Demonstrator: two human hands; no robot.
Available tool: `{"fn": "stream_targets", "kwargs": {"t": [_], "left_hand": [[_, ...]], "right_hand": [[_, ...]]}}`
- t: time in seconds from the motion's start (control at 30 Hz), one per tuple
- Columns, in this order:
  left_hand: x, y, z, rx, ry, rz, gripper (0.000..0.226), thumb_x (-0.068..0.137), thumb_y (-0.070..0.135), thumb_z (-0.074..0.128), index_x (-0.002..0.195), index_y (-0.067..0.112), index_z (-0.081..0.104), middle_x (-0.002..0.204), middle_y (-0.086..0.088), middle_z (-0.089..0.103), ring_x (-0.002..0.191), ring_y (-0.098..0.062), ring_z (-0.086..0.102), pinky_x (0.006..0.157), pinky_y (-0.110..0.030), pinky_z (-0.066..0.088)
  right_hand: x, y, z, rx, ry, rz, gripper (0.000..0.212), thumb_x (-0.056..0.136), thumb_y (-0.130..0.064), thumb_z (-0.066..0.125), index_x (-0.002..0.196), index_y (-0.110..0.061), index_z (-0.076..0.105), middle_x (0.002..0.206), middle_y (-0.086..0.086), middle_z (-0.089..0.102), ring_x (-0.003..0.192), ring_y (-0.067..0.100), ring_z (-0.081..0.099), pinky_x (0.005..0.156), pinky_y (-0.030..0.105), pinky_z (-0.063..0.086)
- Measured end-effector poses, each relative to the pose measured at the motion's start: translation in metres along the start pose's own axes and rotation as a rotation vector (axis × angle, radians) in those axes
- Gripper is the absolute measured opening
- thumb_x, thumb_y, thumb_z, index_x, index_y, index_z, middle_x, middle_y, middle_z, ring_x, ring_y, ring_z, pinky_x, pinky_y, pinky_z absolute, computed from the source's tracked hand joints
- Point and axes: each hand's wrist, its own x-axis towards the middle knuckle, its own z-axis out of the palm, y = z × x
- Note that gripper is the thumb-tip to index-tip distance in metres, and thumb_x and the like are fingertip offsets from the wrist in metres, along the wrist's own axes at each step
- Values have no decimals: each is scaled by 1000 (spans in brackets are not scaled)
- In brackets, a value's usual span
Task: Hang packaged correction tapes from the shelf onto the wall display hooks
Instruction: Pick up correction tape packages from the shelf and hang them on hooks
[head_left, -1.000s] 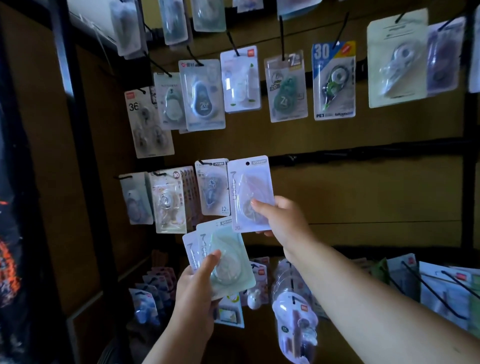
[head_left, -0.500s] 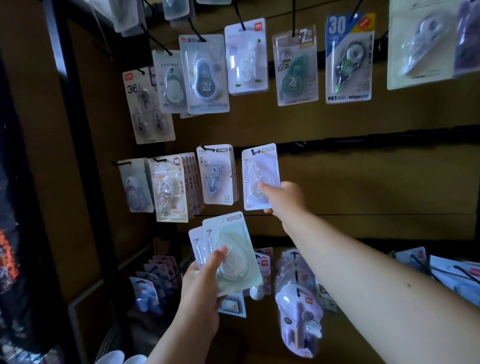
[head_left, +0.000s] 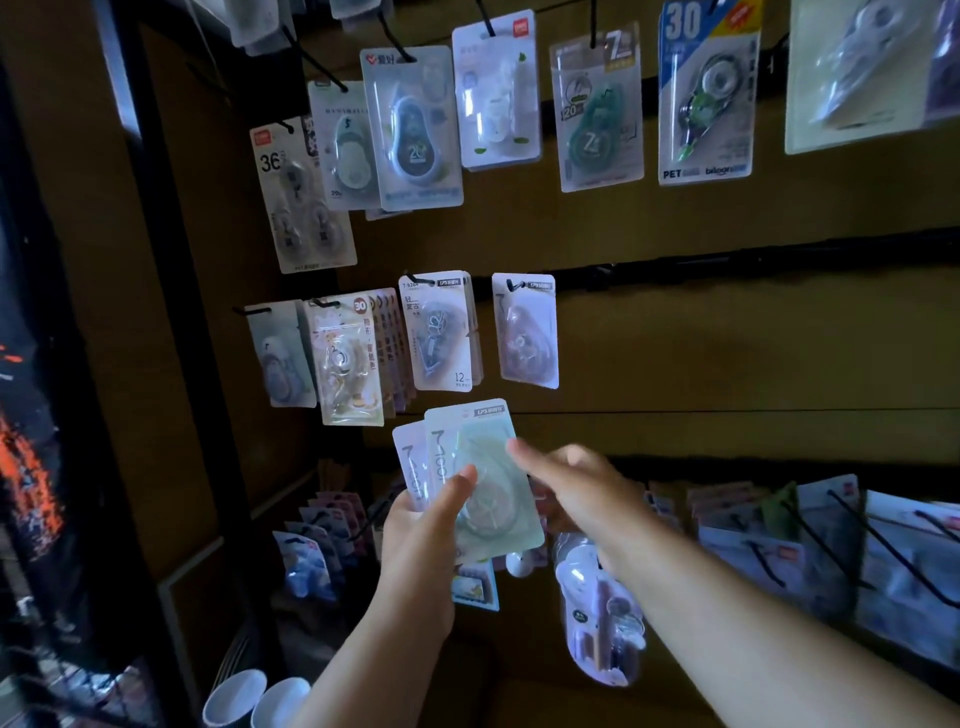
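A small fan of packs (head_left: 480, 478) is held up in the left hand (head_left: 423, 540), the thumb pressed flat across the front of the pale green pack and the other fingers hidden behind it. The left forearm rises from the bottom of the view, wrist nearly straight. At least two packs are in this hand, the green one in front and a paler one showing at its left edge.

The right hand (head_left: 576, 486) is extended across from the right on a long, outstretched forearm. Its fingers are loosely spread and motion-blurred, and nothing is gripped in them; the fingertips lie at the right edge of the green pack, though contact cannot be judged.

Just above the hands, a single clear pack (head_left: 525, 332) is seen hanging on a hook (head_left: 514, 285) of the middle rail (head_left: 727, 262), apart from both hands. More hung packs are ranged to its left and on the row above. Further packs lie on the shelf (head_left: 779, 545) below.
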Motion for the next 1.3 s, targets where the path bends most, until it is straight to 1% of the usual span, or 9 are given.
{"fn": "stream_targets", "kwargs": {"t": [0.13, 0.27, 0.4, 0.57, 0.7, 0.83, 0.93, 1.17, 1.3], "left_hand": [[-4, 1, 6, -4, -31, 49, 26, 86, 22, 71, 109, 13, 68, 93, -11, 77, 84, -29, 75, 68, -35, 58], [-7, 3, 10, 13, -59, 56, 54, 70, 35, 83, 116, 14, 65, 100, -12, 76, 90, -31, 74, 77, -42, 58], [-10, 5, 13, 3, -112, 56, 59, 73, 44, 80, 121, 14, 63, 105, -13, 75, 94, -32, 73, 76, -39, 56], [-16, 9, 14, -51, -142, 9, 51, 83, 45, 61, 121, 12, 63, 104, -13, 75, 87, -33, 74, 70, -36, 57], [-18, 9, 15, -41, -106, 16, 34, 96, 32, 57, 122, 10, 62, 103, -13, 76, 82, -35, 75, 75, -39, 55], [-15, 12, 13, -62, 4, 32, 30, 94, 31, 61, 114, 10, 65, 97, -9, 75, 78, -27, 73, 57, -29, 52], [-12, 17, 11, -72, 60, 41, 29, 93, 32, 62, 111, 9, 64, 89, -8, 69, 67, -20, 64, 46, -24, 45], [-11, 23, 9, -69, 59, 74, 28, 93, 32, 62, 109, 10, 64, 93, -9, 69, 79, -24, 64, 56, -30, 48], [-9, 19, 6, -60, 79, 63, 26, 91, 33, 64, 109, 13, 65, 104, -12, 72, 95, -31, 69, 75, -40, 55]], "right_hand": [[-17, 10, 7, -22, 7, -32, 78, 41, -69, 79, 94, -15, 60, 93, 10, 71, 77, 31, 70, 65, 44, 56], [-18, 10, 0, 7, 40, -60, 50, 64, -49, 82, 95, -15, 61, 94, 7, 71, 74, 23, 69, 60, 35, 53], [-20, 8, -2, 64, 48, -63, 38, 74, -38, 79, 93, -9, 63, 93, 12, 72, 67, 18, 65, 55, 31, 50], [-17, 9, -6, 69, 108, -92, 36, 78, -44, 73, 91, -12, 65, 95, 8, 72, 86, 24, 69, 72, 43, 56], [-20, 5, -10, 100, 113, -143, 28, 85, -39, 67, 90, -12, 64, 95, 5, 72, 87, 20, 69, 62, 26, 54], [-16, -5, -15, 95, 164, -246, 23, 86, -38, 66, 93, -16, 64, 95, 2, 72, 91, 21, 68, 84, 40, 53], [-11, -22, -16, 136, 178, -335, 14, 90, -33, 63, 88, -20, 59, 92, -1, 70, 86, 18, 67, 68, 33, 54], [5, -56, -8, 144, 204, -383, 21, 94, -34, 57, 100, -14, 54, 98, 0, 64, 81, 14, 65, 48, 20, 51], [11, -58, -5, 124, 223, -362, 29, 95, -35, 55, 108, -10, 54, 98, -1, 62, 77, 11, 63, 45, 18, 50]]}}
